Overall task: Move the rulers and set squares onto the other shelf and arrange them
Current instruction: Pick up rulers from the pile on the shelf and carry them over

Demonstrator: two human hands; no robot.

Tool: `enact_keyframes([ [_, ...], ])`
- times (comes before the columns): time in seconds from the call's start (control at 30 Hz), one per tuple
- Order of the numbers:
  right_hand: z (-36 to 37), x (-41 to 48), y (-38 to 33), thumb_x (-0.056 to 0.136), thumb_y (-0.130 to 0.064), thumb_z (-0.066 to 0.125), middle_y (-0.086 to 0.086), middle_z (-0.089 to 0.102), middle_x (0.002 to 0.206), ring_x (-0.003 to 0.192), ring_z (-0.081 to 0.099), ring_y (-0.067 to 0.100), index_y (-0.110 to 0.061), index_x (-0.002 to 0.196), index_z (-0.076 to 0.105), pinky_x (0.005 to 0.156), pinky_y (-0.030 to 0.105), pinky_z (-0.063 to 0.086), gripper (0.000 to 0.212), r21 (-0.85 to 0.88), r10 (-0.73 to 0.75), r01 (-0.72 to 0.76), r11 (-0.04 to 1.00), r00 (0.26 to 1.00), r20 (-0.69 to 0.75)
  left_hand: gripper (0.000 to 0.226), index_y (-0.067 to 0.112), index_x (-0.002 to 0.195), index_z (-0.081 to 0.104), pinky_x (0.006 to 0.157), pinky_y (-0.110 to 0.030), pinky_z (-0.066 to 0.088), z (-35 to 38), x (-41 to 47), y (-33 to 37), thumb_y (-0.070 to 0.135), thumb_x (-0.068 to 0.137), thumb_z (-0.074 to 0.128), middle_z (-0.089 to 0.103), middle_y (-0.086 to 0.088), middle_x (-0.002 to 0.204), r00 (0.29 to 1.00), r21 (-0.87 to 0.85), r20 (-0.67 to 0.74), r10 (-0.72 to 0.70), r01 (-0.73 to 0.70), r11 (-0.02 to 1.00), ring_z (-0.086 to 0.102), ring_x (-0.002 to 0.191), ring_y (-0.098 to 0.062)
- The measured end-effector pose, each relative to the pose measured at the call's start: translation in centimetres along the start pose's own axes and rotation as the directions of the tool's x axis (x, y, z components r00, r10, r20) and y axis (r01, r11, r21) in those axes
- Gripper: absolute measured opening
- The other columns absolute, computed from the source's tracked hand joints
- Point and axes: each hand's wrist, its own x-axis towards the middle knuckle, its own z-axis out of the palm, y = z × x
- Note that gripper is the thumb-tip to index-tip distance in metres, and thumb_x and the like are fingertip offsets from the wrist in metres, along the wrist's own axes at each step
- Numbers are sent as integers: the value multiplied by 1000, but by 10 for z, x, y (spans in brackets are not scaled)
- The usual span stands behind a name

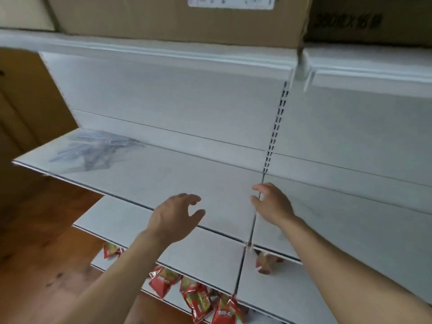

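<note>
White shelf (198, 169), clear rulers and set squares (98, 148) heaped far left. Left hand (174, 216) and right hand (272, 203) empty, fingers spread. Could slide off the edge if swept carelessly.

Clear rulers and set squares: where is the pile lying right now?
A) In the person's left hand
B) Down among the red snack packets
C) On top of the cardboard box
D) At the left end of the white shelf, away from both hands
D: the blurred pile of clear rulers and set squares lies at the left end of the white shelf, while the left hand and right hand are open and hold nothing.
</note>
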Motion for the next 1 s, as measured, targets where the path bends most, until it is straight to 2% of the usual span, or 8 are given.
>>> enact_keyframes([
  [0.2, 70, 13, -174, 93, -38, 52, -2, 47, 139, 123, 48, 18, -23, 132, 52, 99, 29, 38, 41, 55, -183, 178, 983, 978, 105, 43, 33, 129, 54, 91, -29, 48, -81, -53, -133, 52, 90, 52, 59, 13, 123, 983, 97, -110, -146, 157, 983, 56, 112, -11],
  [0.37, 119, 15, -273, 92, -37, 53, -1, 50, 137, 122, 50, 18, -22, 130, 53, 99, 30, 40, 41, 103, -293, 278, 955, 939, 181, 44, 34, 132, 51, 90, -28, 49, -123, -90, -210, 52, 91, 49, 57, 16, 126, 942, 78, -156, -296, 310, 947, 56, 111, -9],
  [0.63, 169, 52, -352, 91, -39, 53, -3, 48, 139, 123, 49, 17, -24, 132, 51, 99, 31, 40, 44, 111, -326, 307, 945, 909, 259, 42, 35, 130, 52, 84, -25, 53, -142, -85, -279, 50, 92, 51, 59, 17, 123, 906, -7, -171, -387, 392, 920, 59, 103, -6],
  [0.73, 187, 83, -374, 91, -39, 53, -2, 47, 141, 124, 48, 18, -23, 133, 51, 100, 31, 39, 45, 122, -320, 297, 947, 909, 269, 40, 35, 129, 53, 77, -16, 48, -151, -62, -303, 50, 92, 51, 59, 17, 121, 912, 5, -186, -366, 374, 927, 57, 98, -4],
  [0.9, 213, 153, -404, 92, -37, 54, 2, 47, 141, 125, 48, 20, -21, 135, 50, 97, 29, 39, 46, 152, -293, 263, 953, 928, 231, 36, 35, 126, 56, 85, -21, 50, -171, 8, -347, 48, 92, 53, 60, 17, 123, 926, 26, -183, -330, 340, 940, 58, 107, -6],
  [1.0, 226, 195, -419, 92, -34, 52, 4, 46, 143, 128, 45, 23, -21, 136, 49, 100, 32, 39, 47, 167, -237, 202, 965, 945, 226, 38, 35, 127, 56, 83, -17, 48, -180, 53, -371, 48, 92, 53, 60, 17, 125, 944, 38, -156, -290, 299, 954, 58, 109, -6],
])
